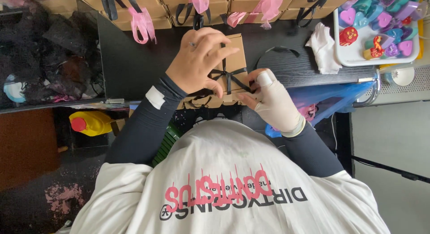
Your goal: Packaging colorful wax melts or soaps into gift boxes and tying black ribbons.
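Note:
A small brown cardboard box [236,54] lies on the black table [134,59] in front of me, with a black ribbon [229,77] tied in a bow across it. My left hand [197,61], bare with a dark sleeve, lies over the box's left side, and its thumb and fingers pinch the bow's left end. My right hand [274,101], wrapped in a white glove or bandage, pinches the ribbon's right end at the box's near right corner. A white printed shirt fills the lower part of the view.
Several brown boxes [148,5] with pink and black ribbons line the back. At the right are a white tray [354,59] of colourful heart-shaped pieces, a white cloth [323,48] and a loose black ribbon loop [278,50]. Black netting [49,50] fills the left; a yellow bottle [92,123] stands below.

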